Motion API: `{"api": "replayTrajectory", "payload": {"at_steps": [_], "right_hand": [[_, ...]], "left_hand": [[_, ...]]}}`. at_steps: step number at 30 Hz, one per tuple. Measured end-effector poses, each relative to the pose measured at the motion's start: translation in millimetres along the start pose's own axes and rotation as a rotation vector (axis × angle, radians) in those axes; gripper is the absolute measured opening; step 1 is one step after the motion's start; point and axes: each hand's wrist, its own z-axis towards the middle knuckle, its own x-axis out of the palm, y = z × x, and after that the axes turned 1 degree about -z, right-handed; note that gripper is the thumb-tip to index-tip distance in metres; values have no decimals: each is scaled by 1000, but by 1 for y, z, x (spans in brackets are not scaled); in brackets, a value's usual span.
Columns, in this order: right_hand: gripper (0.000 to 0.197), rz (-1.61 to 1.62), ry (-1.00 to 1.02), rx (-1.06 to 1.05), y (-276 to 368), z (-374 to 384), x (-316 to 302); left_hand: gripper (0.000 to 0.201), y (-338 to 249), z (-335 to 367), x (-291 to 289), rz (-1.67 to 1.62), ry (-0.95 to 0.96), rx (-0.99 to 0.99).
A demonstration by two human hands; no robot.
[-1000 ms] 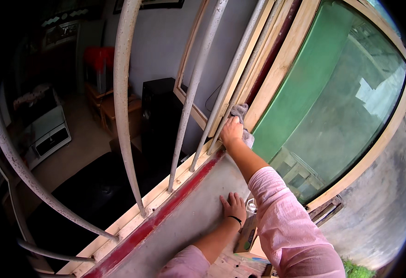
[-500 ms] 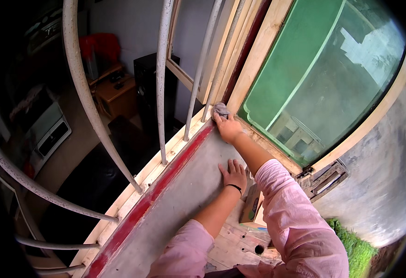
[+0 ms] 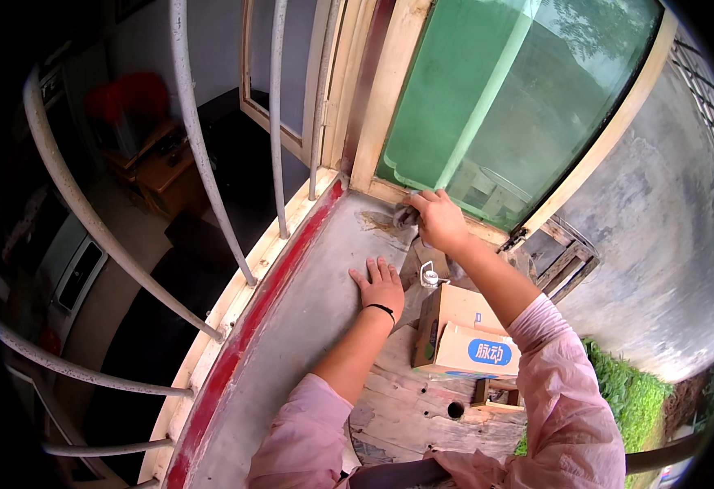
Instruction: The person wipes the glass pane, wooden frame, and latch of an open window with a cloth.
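A grey cloth (image 3: 405, 215), crumpled into a small, soft-looking bunch, sits at the far end of a grey sill (image 3: 292, 334), close to the bottom rail of a green-tinted window (image 3: 442, 106). A person's right hand (image 3: 442, 224) grips it, the fingers curled and clamped on the fabric, which bulges out to their left; the part beneath the palm is hidden. A brownish smear (image 3: 380, 222) marks the sill just left of the cloth.

Nearer, the left hand (image 3: 382, 287), a dark band (image 3: 382, 309) at its wrist, lies palm down on the sill, its fingers slightly apart and clear of the cloth. A red strip (image 3: 247, 346) and upright metal bars (image 3: 200, 155) line the sill's left side. To the right, a white-topped bottle (image 3: 431, 279) stands near an opened cardboard box (image 3: 457, 314) on a weathered wooden tabletop (image 3: 402, 420).
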Motion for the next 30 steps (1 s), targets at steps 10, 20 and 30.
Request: {"api": "replayTrajectory", "payload": {"at_steps": [10, 20, 30], "right_hand": [[54, -264, -240, -87, -47, 15, 81], [62, -172, 53, 79, -149, -61, 38], [62, -254, -161, 355, -192, -145, 79]], "left_hand": [[52, 5, -2, 0, 11, -10, 3], [59, 9, -4, -1, -7, -14, 36], [55, 5, -4, -14, -3, 46, 71]]}}
